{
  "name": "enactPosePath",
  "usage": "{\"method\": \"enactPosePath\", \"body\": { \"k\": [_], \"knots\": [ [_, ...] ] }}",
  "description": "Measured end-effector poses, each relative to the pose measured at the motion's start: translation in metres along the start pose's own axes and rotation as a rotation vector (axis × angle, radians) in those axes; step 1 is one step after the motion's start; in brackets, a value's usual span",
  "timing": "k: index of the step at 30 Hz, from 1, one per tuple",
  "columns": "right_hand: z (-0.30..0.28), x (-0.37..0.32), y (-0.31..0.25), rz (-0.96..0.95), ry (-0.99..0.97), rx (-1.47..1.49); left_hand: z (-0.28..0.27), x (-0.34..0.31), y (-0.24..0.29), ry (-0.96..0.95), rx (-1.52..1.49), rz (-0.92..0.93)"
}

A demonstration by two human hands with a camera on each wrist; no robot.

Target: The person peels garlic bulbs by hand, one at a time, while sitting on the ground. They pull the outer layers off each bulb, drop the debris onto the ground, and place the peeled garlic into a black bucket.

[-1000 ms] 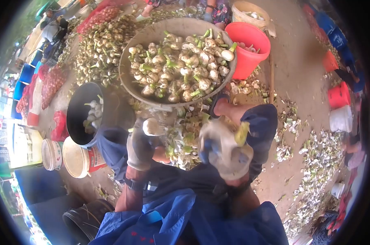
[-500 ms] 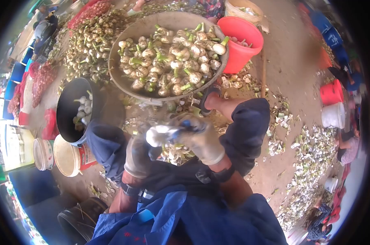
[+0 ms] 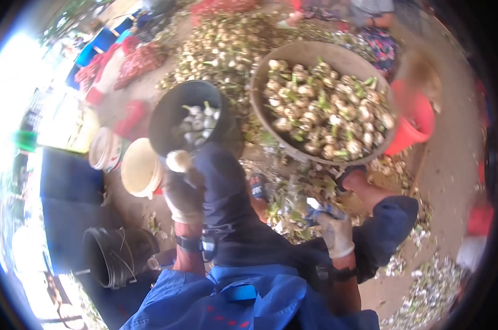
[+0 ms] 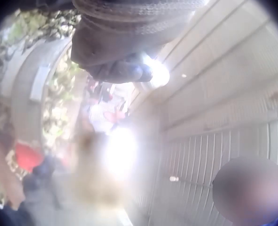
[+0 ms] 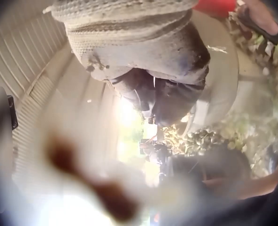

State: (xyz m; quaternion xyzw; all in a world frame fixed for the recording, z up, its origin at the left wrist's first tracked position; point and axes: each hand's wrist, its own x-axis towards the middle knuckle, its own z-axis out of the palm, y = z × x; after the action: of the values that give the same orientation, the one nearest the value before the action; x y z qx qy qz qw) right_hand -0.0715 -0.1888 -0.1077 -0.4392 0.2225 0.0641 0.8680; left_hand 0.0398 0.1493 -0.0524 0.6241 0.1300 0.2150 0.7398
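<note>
A trimmed white garlic bulb sits in the fingers of my gloved left hand, blurred, beside the near rim of the dark bucket. Several whitish bulbs with short green stems lie inside that bucket. In the left wrist view, the glove has curled fingers with a bright white patch at their tips. My gloved right hand is over the peel-strewn ground between the knees, fingers curled. A small bright whitish thing shows at its fingertips; its kind is unclear. The right wrist view shows the glove, its grip mostly hidden.
A wide basin of untrimmed garlic stands ahead, with a red bucket at its right. Beyond lies a garlic heap. Pale buckets and a black pail are at the left. Peelings litter the ground.
Both hands came together at the bulb, then parted. The left hand has carried the bulb left to the dark bucket, while the right stays between the knees. The head view has swung left.
</note>
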Motion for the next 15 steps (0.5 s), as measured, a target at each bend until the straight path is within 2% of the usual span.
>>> {"method": "enactPosePath", "body": {
  "k": [1, 2, 5, 7, 8, 10, 11, 12, 14, 15],
  "knots": [
    [-0.001, 0.001, 0.002, 0.013, -0.028, -0.005, -0.044, 0.026, -0.01, 0.114, 0.044, 0.127],
    [0.003, -0.001, -0.002, 0.005, -0.032, -0.034, -0.082, 0.037, 0.005, 0.026, -0.865, -0.141],
    [-0.002, 0.002, -0.005, 0.023, -0.065, -0.053, -0.118, 0.058, 0.023, -0.011, -0.948, -0.041],
    [-0.003, 0.004, -0.002, 0.031, -0.054, -0.107, -0.115, 0.068, 0.02, 0.264, -0.884, -0.276],
    [-0.009, 0.007, 0.007, -0.013, -0.18, -0.015, -0.113, 0.071, 0.013, 0.252, -0.888, -0.307],
    [-0.015, 0.014, 0.022, 0.07, -0.01, -0.193, -0.092, 0.074, -0.015, -0.345, -0.764, -0.405],
    [0.004, 0.007, 0.005, 0.039, 0.003, -0.295, -0.061, 0.071, -0.019, -0.452, -0.798, -0.437],
    [0.023, 0.002, -0.013, 0.015, 0.009, -0.398, -0.023, 0.062, -0.009, -0.436, -0.711, -0.495],
    [0.025, 0.002, -0.023, 0.039, -0.037, -0.591, 0.017, 0.068, -0.034, -0.577, 0.775, 0.536],
    [0.022, 0.005, -0.024, -0.053, -0.074, -0.735, 0.044, 0.065, -0.036, -0.623, 0.652, 0.443]
  ]
}}
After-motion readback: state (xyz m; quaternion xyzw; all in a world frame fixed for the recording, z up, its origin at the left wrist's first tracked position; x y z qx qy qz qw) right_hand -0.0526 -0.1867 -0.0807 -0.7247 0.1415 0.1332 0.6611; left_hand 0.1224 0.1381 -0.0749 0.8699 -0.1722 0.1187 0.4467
